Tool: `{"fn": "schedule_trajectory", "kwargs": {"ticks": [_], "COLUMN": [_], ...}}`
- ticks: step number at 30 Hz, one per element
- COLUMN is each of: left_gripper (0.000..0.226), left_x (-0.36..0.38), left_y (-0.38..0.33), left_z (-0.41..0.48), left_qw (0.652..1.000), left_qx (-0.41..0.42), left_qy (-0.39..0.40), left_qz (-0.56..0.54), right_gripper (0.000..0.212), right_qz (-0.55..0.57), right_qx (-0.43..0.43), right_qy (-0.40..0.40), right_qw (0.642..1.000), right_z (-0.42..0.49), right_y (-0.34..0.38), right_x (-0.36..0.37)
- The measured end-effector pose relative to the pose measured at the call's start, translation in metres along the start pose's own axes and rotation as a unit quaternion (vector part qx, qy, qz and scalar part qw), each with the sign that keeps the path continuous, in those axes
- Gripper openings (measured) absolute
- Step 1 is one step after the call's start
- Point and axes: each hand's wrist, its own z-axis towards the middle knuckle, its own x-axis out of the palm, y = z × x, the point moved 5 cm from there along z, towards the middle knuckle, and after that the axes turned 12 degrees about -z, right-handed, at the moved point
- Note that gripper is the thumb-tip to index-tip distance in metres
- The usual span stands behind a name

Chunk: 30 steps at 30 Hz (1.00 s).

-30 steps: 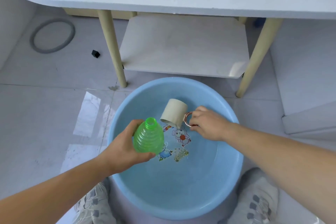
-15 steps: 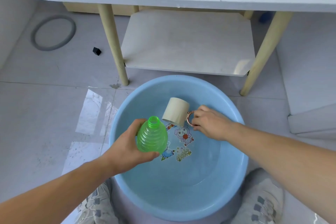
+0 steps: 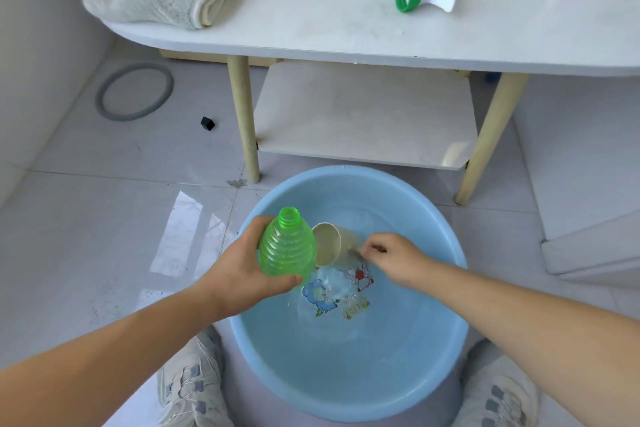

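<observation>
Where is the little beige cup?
In the head view the cup lies tipped in the blue basin, between the green bottle in the left hand and the right hand pinching its handle.

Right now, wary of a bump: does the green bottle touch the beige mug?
Cannot tell: head view shows the green bottle overlapping the beige mug, hiding any gap.

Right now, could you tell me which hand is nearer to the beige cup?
Right. The right hand grips the beige cup by its handle; the left hand, holding the green bottle, is just beside it.
</observation>
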Motion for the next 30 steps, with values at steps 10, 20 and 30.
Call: {"fn": "schedule_trajectory", "kwargs": {"ticks": [10, 20, 30], "left_gripper": [0.081, 0.078, 0.077], "left_x": [-0.029, -0.055, -0.056], "left_y": [-0.057, -0.135, -0.171], "left_z": [-0.02, -0.053, -0.067], "left_qw": [0.999, 0.995, 0.996], "left_qx": [0.047, 0.095, 0.09], "left_qy": [-0.004, -0.005, -0.028], "left_qz": [0.002, 0.009, -0.004], "right_gripper": [0.024, 0.05, 0.031], "right_qz": [0.178, 0.146, 0.069], "right_qx": [0.004, -0.126, -0.232], "right_qy": [-0.025, -0.14, -0.255], "right_qw": [0.984, 0.971, 0.936], "right_z": [-0.045, -0.146, -0.215], "right_y": [0.06, 0.168, 0.226], "right_x": [-0.093, -0.173, -0.204]}}
